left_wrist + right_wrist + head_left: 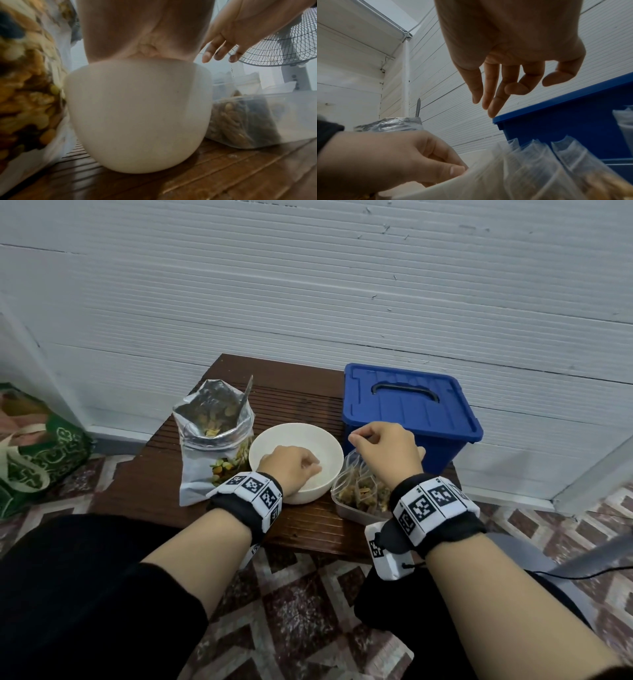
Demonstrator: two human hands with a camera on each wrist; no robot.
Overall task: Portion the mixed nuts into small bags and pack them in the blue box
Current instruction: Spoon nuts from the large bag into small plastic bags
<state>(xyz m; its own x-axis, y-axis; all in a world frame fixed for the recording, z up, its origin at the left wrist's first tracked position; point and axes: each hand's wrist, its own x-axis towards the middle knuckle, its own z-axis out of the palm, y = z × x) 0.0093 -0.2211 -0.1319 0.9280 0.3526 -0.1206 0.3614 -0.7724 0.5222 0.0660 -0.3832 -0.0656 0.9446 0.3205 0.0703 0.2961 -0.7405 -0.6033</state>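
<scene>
My left hand (308,470) reaches over the near rim into the white bowl (291,436), fingers curled and thumb against the forefinger; nothing shows between them. The bowl's visible floor looks bare. My right hand (358,440) hovers over the clear tub (349,508) of small filled bags (363,484), its fingers (493,108) hanging loose and holding nothing. Behind it stands the blue box (407,405), lid on. The open foil nut pouch (212,446) stands left of the bowl with a spoon handle (246,395) sticking out.
Everything sits on a small dark wooden table (301,392) against a white panelled wall. A green bag (34,460) lies on the tiled floor to the left. A standing fan (283,47) is beyond the tub on the right.
</scene>
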